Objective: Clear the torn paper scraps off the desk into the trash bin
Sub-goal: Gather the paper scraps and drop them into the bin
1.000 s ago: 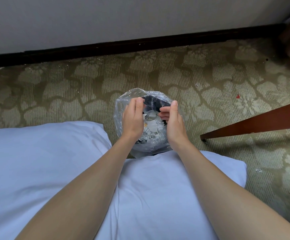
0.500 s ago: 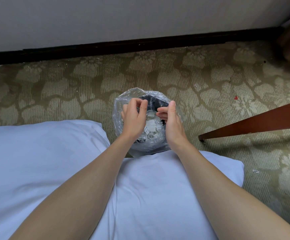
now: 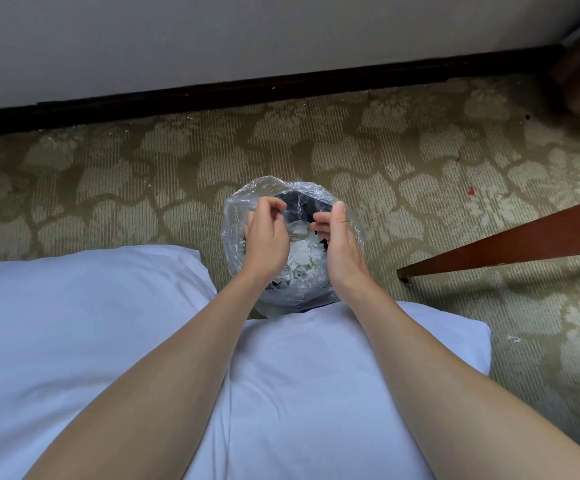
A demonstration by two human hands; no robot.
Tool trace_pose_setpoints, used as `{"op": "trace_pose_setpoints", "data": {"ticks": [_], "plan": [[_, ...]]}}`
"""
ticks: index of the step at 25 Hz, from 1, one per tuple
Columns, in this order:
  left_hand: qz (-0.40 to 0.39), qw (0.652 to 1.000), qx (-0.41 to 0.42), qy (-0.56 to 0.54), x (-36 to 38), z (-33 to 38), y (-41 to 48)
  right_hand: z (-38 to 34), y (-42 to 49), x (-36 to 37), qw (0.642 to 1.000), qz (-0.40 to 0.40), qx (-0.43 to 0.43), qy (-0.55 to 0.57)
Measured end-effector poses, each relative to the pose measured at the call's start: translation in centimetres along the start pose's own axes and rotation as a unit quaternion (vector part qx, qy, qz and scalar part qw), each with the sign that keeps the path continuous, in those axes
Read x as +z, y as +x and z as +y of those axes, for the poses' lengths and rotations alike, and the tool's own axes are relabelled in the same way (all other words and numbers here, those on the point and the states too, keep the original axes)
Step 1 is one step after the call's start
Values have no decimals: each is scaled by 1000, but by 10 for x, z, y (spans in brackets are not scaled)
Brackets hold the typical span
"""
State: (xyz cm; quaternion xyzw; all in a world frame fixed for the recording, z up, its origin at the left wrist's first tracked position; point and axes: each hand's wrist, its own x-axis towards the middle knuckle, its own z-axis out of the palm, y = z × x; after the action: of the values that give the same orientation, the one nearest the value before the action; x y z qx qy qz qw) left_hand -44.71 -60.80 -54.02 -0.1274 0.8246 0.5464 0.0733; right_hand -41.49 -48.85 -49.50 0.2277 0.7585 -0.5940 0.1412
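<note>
A small dark trash bin [image 3: 274,188] lined with a clear plastic bag stands on the carpet just beyond the white bedding. Several white torn paper scraps [image 3: 304,256] lie heaped inside it. My left hand [image 3: 266,237] hovers over the bin's left side with its fingers loosely curled and nothing visible in them. My right hand [image 3: 340,244] is over the right side, palm turned inward, fingers bent and apart. A gap between the hands shows the scraps below. The desk is not in view.
White pillows [image 3: 84,323] fill the near part of the view under my forearms. A brown wooden furniture edge [image 3: 510,244] slants in from the right. Patterned carpet [image 3: 143,181] runs to a dark baseboard [image 3: 247,88] and pale wall. One small scrap [image 3: 513,338] lies on the carpet at right.
My hands, close together over the bin before, have drawn apart and their fingers have loosened. More of the scrap heap shows between them.
</note>
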Motion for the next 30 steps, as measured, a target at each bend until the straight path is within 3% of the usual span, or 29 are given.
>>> {"op": "trace_pose_setpoints", "data": {"ticks": [5,10,19,30], "plan": [[-1,999,36,-8,0,1,0,-1,-6,-2,1000,-2,0,-3],[-48,993,87,65,-4,-2,-5,-9,-28,-22,1000,-4,6,-15],[-59,979,132,147,-35,37,-51,-27,-87,-56,997,47,-63,-26],[-96,915,297,256,-48,146,-138,-59,-207,-122,982,95,-131,-94]]}}
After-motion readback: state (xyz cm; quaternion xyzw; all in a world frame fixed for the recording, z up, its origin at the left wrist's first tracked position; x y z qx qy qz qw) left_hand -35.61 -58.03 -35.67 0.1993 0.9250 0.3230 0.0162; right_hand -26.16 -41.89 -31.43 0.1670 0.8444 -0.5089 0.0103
